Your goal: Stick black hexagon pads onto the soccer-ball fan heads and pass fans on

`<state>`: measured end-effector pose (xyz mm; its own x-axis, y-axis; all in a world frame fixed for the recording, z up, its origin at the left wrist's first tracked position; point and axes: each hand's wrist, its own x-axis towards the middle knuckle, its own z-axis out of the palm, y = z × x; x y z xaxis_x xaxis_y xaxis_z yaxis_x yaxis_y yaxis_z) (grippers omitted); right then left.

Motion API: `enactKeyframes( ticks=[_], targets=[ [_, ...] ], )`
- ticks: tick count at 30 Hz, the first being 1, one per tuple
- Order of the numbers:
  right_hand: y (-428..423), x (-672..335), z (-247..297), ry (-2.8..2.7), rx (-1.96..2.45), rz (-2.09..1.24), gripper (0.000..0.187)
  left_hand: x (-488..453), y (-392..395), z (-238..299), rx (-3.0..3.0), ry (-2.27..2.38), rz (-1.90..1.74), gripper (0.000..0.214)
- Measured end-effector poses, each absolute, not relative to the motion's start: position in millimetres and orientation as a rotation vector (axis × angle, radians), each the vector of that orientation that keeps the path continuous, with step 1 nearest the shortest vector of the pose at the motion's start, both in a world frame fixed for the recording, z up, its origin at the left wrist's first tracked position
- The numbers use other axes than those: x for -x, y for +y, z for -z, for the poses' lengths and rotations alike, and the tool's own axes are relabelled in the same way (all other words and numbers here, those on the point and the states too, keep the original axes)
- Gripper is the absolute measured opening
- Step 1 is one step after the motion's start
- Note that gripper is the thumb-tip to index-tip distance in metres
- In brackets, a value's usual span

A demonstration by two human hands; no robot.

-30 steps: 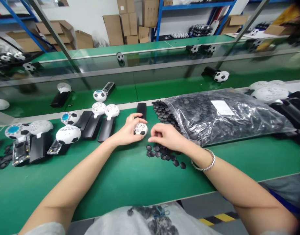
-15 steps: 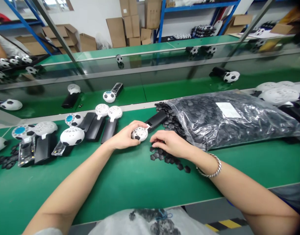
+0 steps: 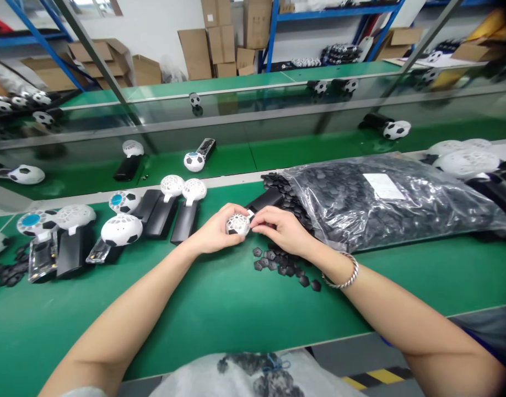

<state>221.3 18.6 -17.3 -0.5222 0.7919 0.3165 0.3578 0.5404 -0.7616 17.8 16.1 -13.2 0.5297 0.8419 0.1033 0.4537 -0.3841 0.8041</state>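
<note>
My left hand (image 3: 223,229) is closed around the white football-patterned head (image 3: 237,224) of a small device. Its black handle (image 3: 264,202) points away to the upper right, lying against a heap of black pentagon pieces (image 3: 293,199). At the right side of that head, my right hand (image 3: 276,229) pinches with thumb and fingertips; whatever is between them is too small and covered to make out. Loose black pentagons (image 3: 286,266) are scattered on the green table (image 3: 220,309) under and in front of my right hand.
A clear plastic bag (image 3: 385,204) full of black pieces lies on the right. Several football-headed devices (image 3: 184,212) stand in a row on the left, by a small pile of pentagons (image 3: 11,270). Beyond the ledge, a green belt (image 3: 278,149) carries more devices.
My right hand has moved up and left from the loose pentagons to the white head. On the near belt the devices have shifted right; those on the upper level have shifted left.
</note>
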Motion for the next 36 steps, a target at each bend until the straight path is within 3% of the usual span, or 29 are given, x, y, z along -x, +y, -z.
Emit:
enactKeyframes(
  ticks=[11, 36],
  targets=[
    [25, -213, 26, -1.912, 0.968, -1.070, 0.003, -32, 12, 16, -1.986, 1.171, -0.823, 0.028],
    [27, -211, 33, -1.791, 1.042, -1.246, 0.014, -36, 4, 22, -2.044, 1.215, -0.881, 0.035]
  ],
)
